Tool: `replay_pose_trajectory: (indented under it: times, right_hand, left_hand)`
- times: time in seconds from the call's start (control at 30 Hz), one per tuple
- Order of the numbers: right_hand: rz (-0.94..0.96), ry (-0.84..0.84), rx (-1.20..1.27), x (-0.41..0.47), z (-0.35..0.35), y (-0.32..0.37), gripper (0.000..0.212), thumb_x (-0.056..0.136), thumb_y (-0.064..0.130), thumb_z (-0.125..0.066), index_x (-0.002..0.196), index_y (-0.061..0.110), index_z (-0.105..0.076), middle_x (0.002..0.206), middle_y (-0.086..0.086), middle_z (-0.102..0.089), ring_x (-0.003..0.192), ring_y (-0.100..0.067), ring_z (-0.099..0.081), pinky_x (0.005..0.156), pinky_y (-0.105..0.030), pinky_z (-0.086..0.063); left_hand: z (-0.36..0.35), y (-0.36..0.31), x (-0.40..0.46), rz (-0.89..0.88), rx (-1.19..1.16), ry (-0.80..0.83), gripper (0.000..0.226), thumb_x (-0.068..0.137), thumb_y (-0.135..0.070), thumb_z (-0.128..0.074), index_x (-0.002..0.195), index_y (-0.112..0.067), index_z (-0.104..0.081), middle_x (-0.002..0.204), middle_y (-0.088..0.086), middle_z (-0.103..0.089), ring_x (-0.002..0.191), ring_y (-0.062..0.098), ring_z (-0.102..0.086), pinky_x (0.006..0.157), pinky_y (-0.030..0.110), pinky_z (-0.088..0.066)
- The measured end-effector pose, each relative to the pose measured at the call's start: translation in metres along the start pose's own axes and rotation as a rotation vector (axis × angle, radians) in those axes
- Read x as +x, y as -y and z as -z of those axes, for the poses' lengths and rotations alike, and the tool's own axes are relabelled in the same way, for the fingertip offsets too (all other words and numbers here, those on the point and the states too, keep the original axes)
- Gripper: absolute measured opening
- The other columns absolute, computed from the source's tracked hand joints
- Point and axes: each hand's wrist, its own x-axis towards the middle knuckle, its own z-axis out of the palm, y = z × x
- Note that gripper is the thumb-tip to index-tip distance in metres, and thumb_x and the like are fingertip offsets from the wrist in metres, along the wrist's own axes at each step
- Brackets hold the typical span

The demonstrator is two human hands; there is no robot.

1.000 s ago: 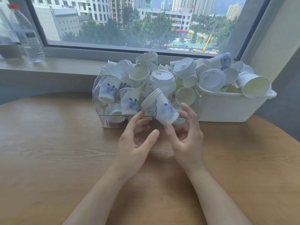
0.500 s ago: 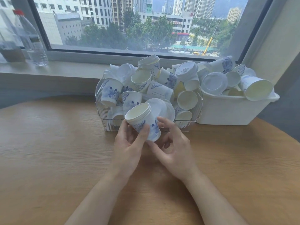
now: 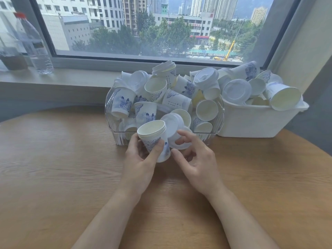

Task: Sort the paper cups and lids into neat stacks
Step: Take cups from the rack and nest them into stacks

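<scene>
A left hand [image 3: 142,159] grips a white paper cup [image 3: 154,139] with blue print, tilted, over a wooden table [image 3: 53,177]. The right hand [image 3: 195,159] pinches a white lid [image 3: 177,141] beside it. Behind them, a clear basket [image 3: 109,105] and a white bin [image 3: 255,123] overflow with cups and lids. Small dark writing on some cups is unreadable. A water bottle [image 3: 35,45], its label blurred, stands on the sill.

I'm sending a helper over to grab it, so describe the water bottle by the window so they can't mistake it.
Start at the big window and follow its grey sill all the way left. The water bottle stands upright there, well away from the clear bin of paper cups on the wooden table. It is the clear plastic one with a red cap, unlike the darker container beside it.
</scene>
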Motion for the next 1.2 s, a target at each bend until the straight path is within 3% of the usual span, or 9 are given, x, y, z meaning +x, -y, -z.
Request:
replay_pose_trajectory:
  times: [0.1,0.27,0.47,0.57,0.67,0.8,0.97,1.03,1.2]
  right_hand:
    - [-0.045,-0.052,-0.005,0.002,0.003,-0.004,0.039,0.093,0.041,-0.072,0.130,0.040,-0.062,0.101,0.013,-0.066,0.072,-0.020,-0.066,0.069,-0.026,-0.055]
    - [-0.089,-0.103,0.019,0.004,0.005,-0.007,0.026,0.093,0.041,-0.072,0.119,0.037,-0.068,0.087,0.010,-0.064,0.067,-0.019,-0.061,0.064,-0.029,-0.052]
    - [-0.113,-0.109,0.035,0.004,0.004,-0.009,0.021,0.094,0.039,-0.072,0.115,0.036,-0.069,0.092,0.012,-0.067,0.067,-0.018,-0.063,0.063,-0.030,-0.053]
    - [-0.106,-0.133,-0.014,0.005,0.005,-0.011,0.020,0.095,0.037,-0.071,0.114,0.036,-0.070,0.096,0.013,-0.067,0.069,-0.017,-0.064,0.064,-0.023,-0.050]
    - [-0.109,-0.167,-0.082,0.006,0.006,-0.014,0.024,0.097,0.038,-0.067,0.121,0.038,-0.068,0.107,0.018,-0.063,0.075,-0.014,-0.066,0.066,-0.016,-0.049]
    - [-0.151,-0.122,-0.117,0.006,0.006,-0.018,0.033,0.101,0.036,-0.064,0.133,0.040,-0.063,0.119,0.022,-0.061,0.077,-0.011,-0.066,0.074,-0.022,-0.054]
    - [-0.125,-0.073,-0.150,0.007,0.005,-0.016,0.040,0.103,0.032,-0.061,0.142,0.038,-0.058,0.125,0.022,-0.059,0.073,-0.010,-0.061,0.083,-0.028,-0.054]
    - [-0.125,-0.051,-0.163,0.009,0.005,-0.015,0.042,0.103,0.027,-0.061,0.144,0.036,-0.057,0.130,0.020,-0.059,0.083,-0.002,-0.056,0.092,-0.033,-0.053]
    - [-0.144,0.028,-0.294,0.015,0.004,-0.015,0.046,0.105,0.027,-0.057,0.150,0.036,-0.051,0.147,0.014,-0.052,0.130,-0.006,-0.052,0.104,-0.036,-0.047]
  left_hand:
    - [0.002,0.003,0.001,0.013,0.049,0.008,0.047,0.083,-0.038,-0.081,0.125,-0.025,-0.064,0.116,-0.005,-0.077,0.112,0.011,-0.072,0.089,0.020,-0.056]
    - [0.002,0.006,0.000,0.042,0.083,0.029,0.059,0.076,-0.045,-0.086,0.127,-0.026,-0.063,0.119,-0.007,-0.076,0.114,0.011,-0.071,0.097,0.035,-0.056]
    - [0.002,0.008,0.000,0.056,0.094,0.040,0.055,0.078,-0.036,-0.084,0.127,-0.025,-0.062,0.119,-0.008,-0.076,0.113,0.010,-0.071,0.097,0.034,-0.056]
    - [0.003,0.008,0.000,0.046,0.122,0.034,0.056,0.077,-0.038,-0.085,0.126,-0.025,-0.062,0.119,-0.007,-0.076,0.113,0.010,-0.071,0.099,0.035,-0.057]
    - [0.004,0.008,0.001,0.023,0.168,0.015,0.062,0.073,-0.048,-0.086,0.126,-0.027,-0.061,0.120,-0.007,-0.075,0.115,0.011,-0.071,0.101,0.042,-0.056]
    - [0.005,0.008,0.002,-0.026,0.233,-0.030,0.065,0.070,-0.051,-0.086,0.126,-0.029,-0.060,0.121,-0.010,-0.074,0.117,0.011,-0.069,0.104,0.046,-0.055]
    - [0.006,0.006,0.000,-0.077,0.321,-0.066,0.063,0.068,-0.056,-0.086,0.122,-0.035,-0.061,0.114,-0.017,-0.073,0.109,0.003,-0.070,0.095,0.030,-0.057]
    - [0.006,0.005,0.000,-0.083,0.342,-0.070,0.063,0.067,-0.057,-0.087,0.121,-0.036,-0.060,0.110,-0.017,-0.072,0.104,0.003,-0.071,0.090,0.027,-0.058]
    - [0.006,0.003,-0.002,-0.121,0.398,-0.084,0.063,0.065,-0.056,-0.089,0.117,-0.037,-0.060,0.106,-0.019,-0.072,0.098,0.003,-0.071,0.085,0.027,-0.058]
